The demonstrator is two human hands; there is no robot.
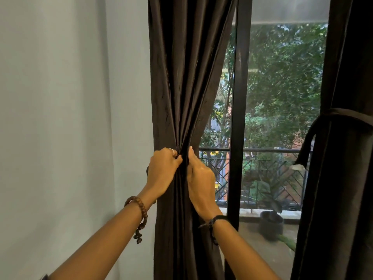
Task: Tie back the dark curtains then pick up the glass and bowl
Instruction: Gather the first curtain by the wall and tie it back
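The left dark curtain [187, 77] hangs beside the wall, its folds bunched together at mid height. My left hand [163, 170] is closed on the left side of that bunch. My right hand [199, 178] clasps the right side of it, thumb up. At the right edge hangs the other dark curtain [343, 188], held in by a dark tie-back band [347, 116] around it. No glass or bowl is in view.
A pale wall [70, 118] fills the left half. A black window frame post [239, 118] stands just right of my hands. Through the glass are a balcony railing [262, 158], a dark plant pot [271, 223] and trees.
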